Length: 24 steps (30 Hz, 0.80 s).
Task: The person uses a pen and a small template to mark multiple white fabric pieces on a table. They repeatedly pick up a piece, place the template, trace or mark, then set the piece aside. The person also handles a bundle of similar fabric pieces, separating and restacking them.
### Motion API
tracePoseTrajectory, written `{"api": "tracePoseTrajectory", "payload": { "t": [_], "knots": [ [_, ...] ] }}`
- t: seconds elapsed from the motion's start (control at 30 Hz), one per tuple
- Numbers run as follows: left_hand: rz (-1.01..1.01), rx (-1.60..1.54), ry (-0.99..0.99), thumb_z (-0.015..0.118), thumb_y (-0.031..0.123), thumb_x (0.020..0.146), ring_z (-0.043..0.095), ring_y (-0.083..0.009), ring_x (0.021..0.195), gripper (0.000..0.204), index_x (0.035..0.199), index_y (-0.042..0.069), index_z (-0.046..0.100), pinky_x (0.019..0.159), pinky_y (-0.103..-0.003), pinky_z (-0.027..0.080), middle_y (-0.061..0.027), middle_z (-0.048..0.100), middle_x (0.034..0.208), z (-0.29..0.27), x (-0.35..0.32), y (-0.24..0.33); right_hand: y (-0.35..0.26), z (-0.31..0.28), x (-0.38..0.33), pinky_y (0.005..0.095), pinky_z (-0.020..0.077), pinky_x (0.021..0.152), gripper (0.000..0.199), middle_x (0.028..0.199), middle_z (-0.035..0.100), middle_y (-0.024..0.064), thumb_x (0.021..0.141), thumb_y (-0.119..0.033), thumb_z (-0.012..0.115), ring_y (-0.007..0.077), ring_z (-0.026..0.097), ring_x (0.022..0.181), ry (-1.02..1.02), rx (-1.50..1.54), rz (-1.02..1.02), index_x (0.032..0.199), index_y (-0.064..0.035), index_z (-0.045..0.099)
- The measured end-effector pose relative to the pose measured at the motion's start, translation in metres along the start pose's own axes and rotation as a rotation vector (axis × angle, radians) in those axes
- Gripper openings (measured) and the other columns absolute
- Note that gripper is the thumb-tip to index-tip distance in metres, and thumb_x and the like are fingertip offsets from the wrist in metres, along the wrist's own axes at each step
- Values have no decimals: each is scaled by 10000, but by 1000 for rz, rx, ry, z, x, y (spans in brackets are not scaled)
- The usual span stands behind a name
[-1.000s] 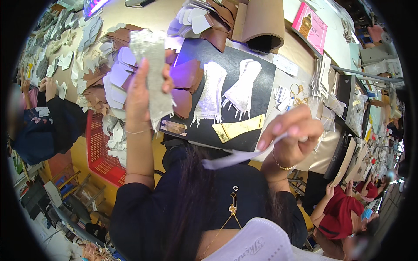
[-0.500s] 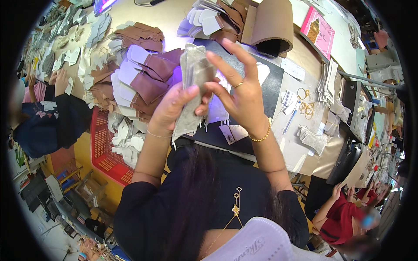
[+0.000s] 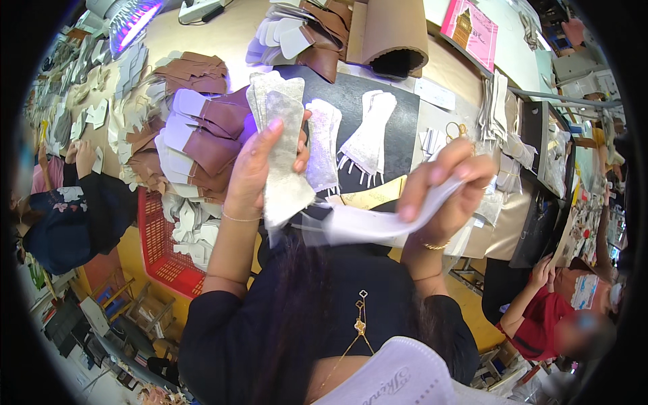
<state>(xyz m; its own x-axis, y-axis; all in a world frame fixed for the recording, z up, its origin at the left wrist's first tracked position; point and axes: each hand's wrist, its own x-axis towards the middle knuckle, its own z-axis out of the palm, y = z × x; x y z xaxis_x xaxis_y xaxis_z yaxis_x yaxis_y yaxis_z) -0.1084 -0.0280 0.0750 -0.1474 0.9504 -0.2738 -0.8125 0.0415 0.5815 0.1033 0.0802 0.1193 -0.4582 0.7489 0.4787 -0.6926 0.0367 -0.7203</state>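
My left hand point(image 3: 248, 169) is closed round a stack of long, grey-mottled pieces of leather or cloth point(image 3: 285, 145), held upright with the thumb across the front. Between the thumb and fingers of my right hand point(image 3: 453, 192) is a curved white strip-like piece point(image 3: 378, 223), smeared by motion. Its free end points toward the bottom of the stack; whether threads join the two I cannot tell. Beyond my hands, a flared white piece with thread ends point(image 3: 370, 128) and a small white pile point(image 3: 322, 145) lie on a black mat point(image 3: 345, 91).
Brown and white pieces point(image 3: 209, 145) are heaped left of the mat, above a red plastic basket point(image 3: 162, 260) of white scraps. A cardboard tube point(image 3: 398, 34) lies at the back, with a pink booklet point(image 3: 470, 34) to its right. Co-workers sit at both sides.
My right hand has moved right and down from the stack, taking a white piece with it. The left hand still grips the stack. The view has shifted slightly, uncovering pieces on the mat.
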Motion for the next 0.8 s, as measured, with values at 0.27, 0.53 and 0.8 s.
{"api": "tracePoseTrajectory", "payload": {
  "t": [0.27, 0.53, 0.8],
  "knots": [
    [49, 293, 76, 506, 434, 1036, 519, -132, 642, 594, 1331, -81, 522, 604, -247, 427, -87, 597, 866, 5, -3, 4, -18, -49, 9, 217, 347, 354, 127, 982, 557, 111, 1079, -119, 477, 79, 427, 399, 302, 40, 111, 1184, -51, 498],
    [10, 125, -79, 458, 460, 1038, 521, -110, 701, 617, 1335, -77, 530, 657, -240, 426, -49, 619, 895, 16, 1, -9, 73, -59, 25, 401, 467, 988, 395, 1284, 552, 165, 884, -125, 743, 329, 574, 1149, 26, -1438, 181, 1269, -109, 655],
    [29, 301, -25, 577, 419, 1015, 549, -107, 740, 523, 1305, -15, 572, 657, -242, 450, -27, 619, 924, 28, -4, -10, 60, 9, 11, 413, 465, 1011, 408, 1320, 598, 150, 805, -122, 801, 339, 570, 1206, -238, -1145, -133, 1199, -90, 700]
  ]
}}
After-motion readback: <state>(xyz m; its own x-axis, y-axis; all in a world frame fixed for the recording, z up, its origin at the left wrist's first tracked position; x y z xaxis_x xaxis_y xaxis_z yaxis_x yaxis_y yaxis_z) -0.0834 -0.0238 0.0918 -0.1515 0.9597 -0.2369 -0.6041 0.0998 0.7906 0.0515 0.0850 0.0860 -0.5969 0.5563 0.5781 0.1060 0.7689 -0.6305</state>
